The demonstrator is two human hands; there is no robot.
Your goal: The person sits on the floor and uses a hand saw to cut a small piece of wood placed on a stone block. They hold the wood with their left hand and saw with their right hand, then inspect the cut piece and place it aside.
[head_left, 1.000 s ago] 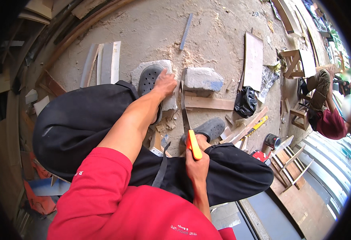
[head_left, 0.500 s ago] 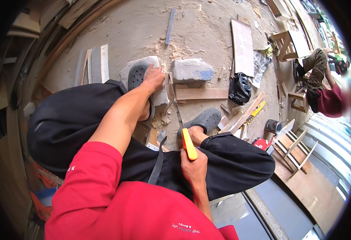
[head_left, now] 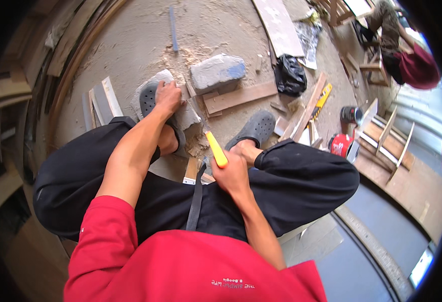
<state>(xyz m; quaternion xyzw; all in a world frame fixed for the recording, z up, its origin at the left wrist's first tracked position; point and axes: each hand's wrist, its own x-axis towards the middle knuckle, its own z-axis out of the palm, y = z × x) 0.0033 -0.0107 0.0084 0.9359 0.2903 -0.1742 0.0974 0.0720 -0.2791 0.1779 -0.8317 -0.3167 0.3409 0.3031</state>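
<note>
One hand (head_left: pixel 232 173) holds a yellow handle (head_left: pixel 216 150); lettering (head_left: pixel 233 284) marks the red shirt (head_left: pixel 175 259).

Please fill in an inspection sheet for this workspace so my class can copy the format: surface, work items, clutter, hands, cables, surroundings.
Surface: rough, dusty floor, with wood shavings scattered ahead of the feet.
Work items: yellow-handled handsaw; pale block under the left clog.
Clutter: flat wooden board, blue-stained block, black plastic bag, dark can, red can.
Hands: right hand closed around the saw's handle; left hand at the left clog's edge, grip unclear.
Cables: nothing seen.
Surroundings: another person at upper right; stacked timber at upper left.
</note>
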